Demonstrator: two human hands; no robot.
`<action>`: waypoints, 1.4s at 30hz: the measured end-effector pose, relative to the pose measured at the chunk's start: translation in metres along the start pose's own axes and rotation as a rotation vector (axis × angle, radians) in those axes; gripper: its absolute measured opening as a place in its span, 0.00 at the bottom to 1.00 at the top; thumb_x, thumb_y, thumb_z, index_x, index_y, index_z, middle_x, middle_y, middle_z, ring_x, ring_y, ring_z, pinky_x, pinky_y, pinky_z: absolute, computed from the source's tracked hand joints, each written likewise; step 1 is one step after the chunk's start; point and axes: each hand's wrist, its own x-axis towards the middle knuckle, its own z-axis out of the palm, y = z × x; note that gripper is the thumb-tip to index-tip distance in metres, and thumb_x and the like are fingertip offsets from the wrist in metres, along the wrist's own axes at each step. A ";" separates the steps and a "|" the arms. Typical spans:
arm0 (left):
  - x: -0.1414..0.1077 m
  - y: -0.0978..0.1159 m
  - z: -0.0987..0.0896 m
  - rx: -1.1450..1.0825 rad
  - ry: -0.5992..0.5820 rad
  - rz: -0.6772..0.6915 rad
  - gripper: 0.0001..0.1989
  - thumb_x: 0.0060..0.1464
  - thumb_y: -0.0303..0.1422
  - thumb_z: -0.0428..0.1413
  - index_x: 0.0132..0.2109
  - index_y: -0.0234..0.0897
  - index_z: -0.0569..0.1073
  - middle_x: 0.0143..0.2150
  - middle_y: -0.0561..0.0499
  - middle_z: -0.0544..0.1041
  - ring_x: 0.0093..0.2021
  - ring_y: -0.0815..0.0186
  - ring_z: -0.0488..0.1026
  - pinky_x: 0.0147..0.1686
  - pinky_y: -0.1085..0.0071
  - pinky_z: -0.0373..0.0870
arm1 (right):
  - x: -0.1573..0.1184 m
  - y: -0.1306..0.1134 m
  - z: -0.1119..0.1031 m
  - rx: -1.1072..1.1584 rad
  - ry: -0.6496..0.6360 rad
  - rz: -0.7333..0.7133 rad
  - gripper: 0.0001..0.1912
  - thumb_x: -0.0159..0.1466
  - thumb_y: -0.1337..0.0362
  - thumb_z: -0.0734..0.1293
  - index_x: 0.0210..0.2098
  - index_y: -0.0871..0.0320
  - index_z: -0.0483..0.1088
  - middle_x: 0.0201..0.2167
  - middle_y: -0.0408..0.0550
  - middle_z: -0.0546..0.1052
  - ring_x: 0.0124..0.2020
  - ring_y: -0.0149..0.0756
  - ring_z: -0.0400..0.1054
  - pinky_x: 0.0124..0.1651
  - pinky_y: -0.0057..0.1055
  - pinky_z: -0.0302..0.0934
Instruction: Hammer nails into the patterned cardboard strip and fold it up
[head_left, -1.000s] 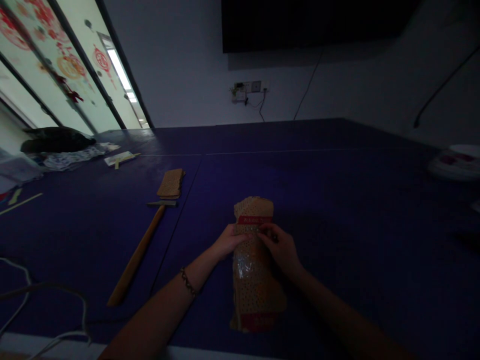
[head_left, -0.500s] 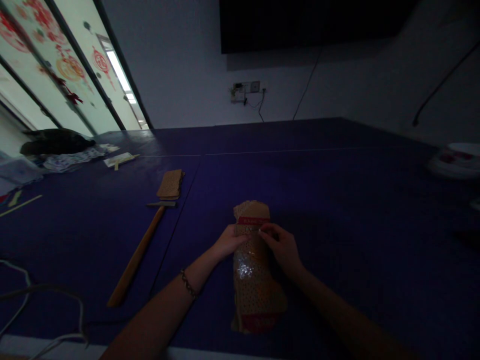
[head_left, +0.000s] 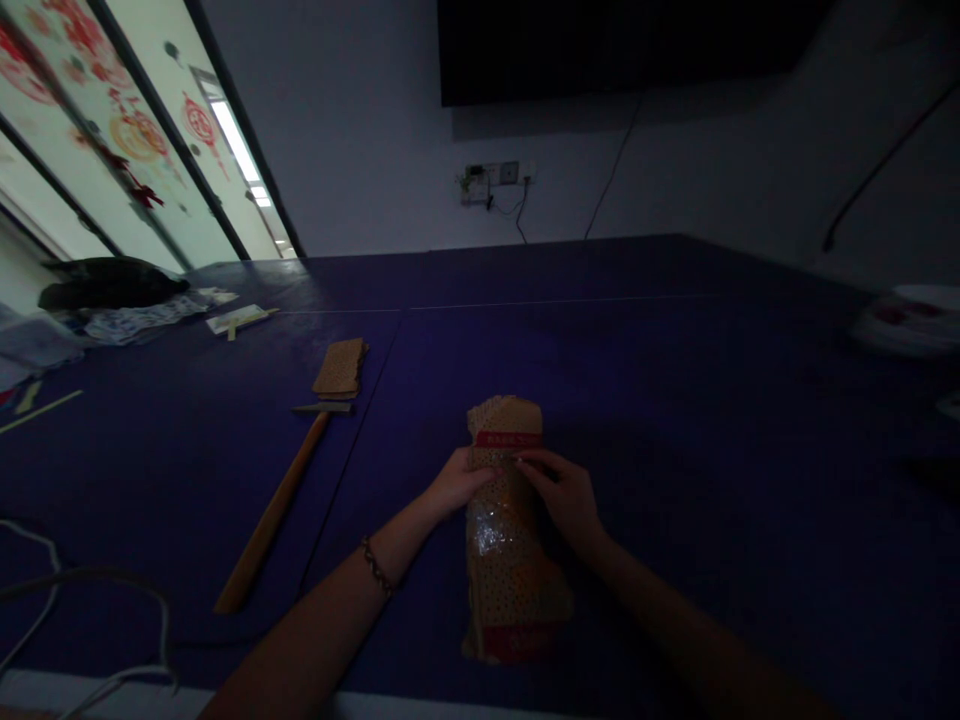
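Observation:
A long bundle of brown cardboard (head_left: 514,585) with red printed bands lies in front of me, a strip of shiny clear tape around its middle. My left hand (head_left: 457,482) grips its left edge near the upper part, thumb flat on top. On the right side, my right hand (head_left: 562,490) pinches thumb and forefinger together at the cardboard's surface, just below the upper red band. What sits between those fingertips is too small and dark to make out. To the left lies a hammer (head_left: 281,500) with a wooden handle, its metal head pointing away from me.
A small stack of cardboard (head_left: 340,367) lies beyond the hammer head. White cables (head_left: 56,560) curl at the lower left. A dark bag (head_left: 112,283) and papers are at the far left of the purple tabletop (head_left: 637,350); a bowl (head_left: 911,320) stands far right.
My right fingertips have shifted very slightly left on the cardboard, still pinched. My left hand and the bundle stay nearly where they were.

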 end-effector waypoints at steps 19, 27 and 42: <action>-0.004 0.009 0.004 -0.085 0.088 -0.053 0.15 0.32 0.28 0.60 0.33 0.29 0.74 0.31 0.48 0.77 0.30 0.65 0.72 0.36 0.68 0.66 | 0.013 0.010 -0.007 0.926 -0.015 0.437 0.11 0.50 0.64 0.58 0.16 0.55 0.50 0.11 0.33 0.48 0.10 0.21 0.39 0.11 0.22 0.35; -0.002 0.003 0.000 -0.025 0.046 -0.051 0.16 0.34 0.31 0.61 0.34 0.29 0.74 0.31 0.47 0.77 0.31 0.64 0.72 0.35 0.69 0.66 | 0.007 0.001 -0.001 0.371 0.082 0.256 0.09 0.46 0.59 0.67 0.24 0.57 0.66 0.14 0.34 0.58 0.15 0.24 0.50 0.18 0.24 0.44; 0.001 -0.002 -0.002 0.115 -0.093 0.015 0.17 0.36 0.37 0.61 0.35 0.30 0.74 0.32 0.48 0.76 0.32 0.66 0.71 0.35 0.72 0.65 | 0.005 0.004 0.003 0.024 -0.021 0.182 0.08 0.46 0.58 0.66 0.20 0.57 0.70 0.17 0.40 0.69 0.23 0.33 0.60 0.26 0.28 0.53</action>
